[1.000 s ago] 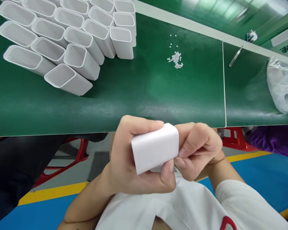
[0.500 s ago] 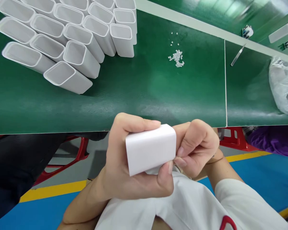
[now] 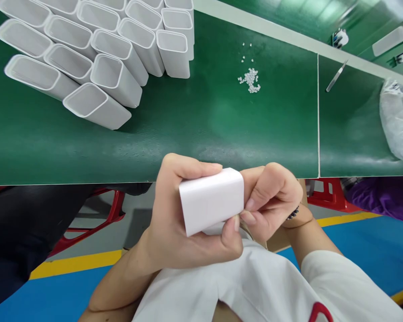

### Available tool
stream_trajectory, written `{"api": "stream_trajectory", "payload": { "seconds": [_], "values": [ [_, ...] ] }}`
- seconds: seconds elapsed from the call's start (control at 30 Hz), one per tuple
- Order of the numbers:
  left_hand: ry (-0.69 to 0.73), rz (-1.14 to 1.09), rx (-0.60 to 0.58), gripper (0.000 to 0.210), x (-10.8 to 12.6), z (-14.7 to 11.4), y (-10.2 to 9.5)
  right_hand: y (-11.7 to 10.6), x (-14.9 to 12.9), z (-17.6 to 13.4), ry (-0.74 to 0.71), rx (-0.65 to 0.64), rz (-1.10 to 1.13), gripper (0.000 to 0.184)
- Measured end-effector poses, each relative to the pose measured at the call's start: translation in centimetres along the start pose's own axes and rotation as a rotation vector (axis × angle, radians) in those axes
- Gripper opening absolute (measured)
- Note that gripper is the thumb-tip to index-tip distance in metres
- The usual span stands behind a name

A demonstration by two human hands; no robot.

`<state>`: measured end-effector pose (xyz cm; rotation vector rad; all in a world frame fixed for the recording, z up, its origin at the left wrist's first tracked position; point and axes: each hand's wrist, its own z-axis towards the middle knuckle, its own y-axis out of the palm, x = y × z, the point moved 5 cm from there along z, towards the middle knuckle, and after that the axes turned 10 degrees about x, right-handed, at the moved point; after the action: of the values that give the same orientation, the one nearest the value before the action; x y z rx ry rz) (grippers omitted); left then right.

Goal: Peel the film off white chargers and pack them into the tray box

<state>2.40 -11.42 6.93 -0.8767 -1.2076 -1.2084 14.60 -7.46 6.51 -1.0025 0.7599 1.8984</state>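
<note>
Factory assembly line. Long green work surface with white dividing strip just beyond hands; rows of identical white plastic housings stacked far left of left hand; heap of tiny white parts ahead of right hand; yellow-and-blue marked floor below.

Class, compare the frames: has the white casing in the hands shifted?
Barely. The white casing sits slightly nearer the green table edge, gripped by the left hand and right hand.

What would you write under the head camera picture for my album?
Left hand grips a white plastic casing while the right hand pinches its end, below a green table with rows of open casings.
</note>
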Motion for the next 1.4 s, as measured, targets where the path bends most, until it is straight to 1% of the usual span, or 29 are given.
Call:
{"api": "stream_trajectory", "payload": {
  "seconds": [0.07,0.13,0.2,0.27,0.37,0.47,0.53,0.7,0.83,0.93,1.07,1.2,1.3,1.4],
  "values": [
    [0.020,-0.002,-0.013,0.062,0.1,-0.1,0.2,0.0,0.2,-0.1,-0.025,0.045,-0.033,0.020],
    [0.024,0.013,0.010,0.059,0.0,0.0,0.2,0.0,0.3,-0.1,-0.046,0.074,-0.006,0.021],
    [0.019,0.028,0.065,0.055,-0.3,0.1,0.0,-0.1,0.4,0.1,-0.038,0.072,0.053,0.020],
    [0.056,-0.017,0.085,0.054,-0.6,0.3,-0.1,-0.1,0.6,0.3,-0.028,0.042,0.102,0.017],
    [0.062,-0.120,0.055,0.052,-1.2,0.8,-0.1,-0.2,1.0,0.7,-0.002,-0.012,0.109,0.015],
    [0.002,-0.168,0.030,0.051,-1.8,1.1,-0.1,-0.4,1.3,0.8,0.001,-0.015,0.098,0.016],
    [-0.003,-0.198,0.011,0.051,-1.9,1.2,-0.2,-0.3,1.4,0.7,-0.007,-0.019,0.083,0.017],
    [-0.045,-0.196,-0.012,0.047,-2.3,1.0,-0.3,-0.3,1.2,0.8,0.027,-0.041,0.054,0.016],
    [-0.017,-0.189,-0.011,0.050,-2.2,1.2,-0.3,-0.2,1.2,0.8,0.040,-0.029,0.098,0.017],
    [0.004,-0.192,0.003,0.053,-2.2,1.2,-0.4,-0.2,1.4,0.8,0.022,-0.006,0.109,0.017],
    [-0.055,-0.136,0.051,0.050,-2.9,0.8,-0.6,-0.1,1.7,0.7,0.000,0.005,0.093,0.017],
    [-0.062,-0.119,0.091,0.049,-3.0,0.5,-0.7,-0.2,2.1,0.5,0.003,0.001,0.135,0.019],
    [-0.116,-0.109,0.127,0.046,-3.5,0.5,-0.8,-0.4,2.8,0.1,0.066,-0.007,0.162,0.018],
    [-0.244,-0.085,0.190,0.041,-4.6,0.7,-1.3,-0.7,3.9,0.2,0.151,-0.041,0.098,0.015]
  ]
}}
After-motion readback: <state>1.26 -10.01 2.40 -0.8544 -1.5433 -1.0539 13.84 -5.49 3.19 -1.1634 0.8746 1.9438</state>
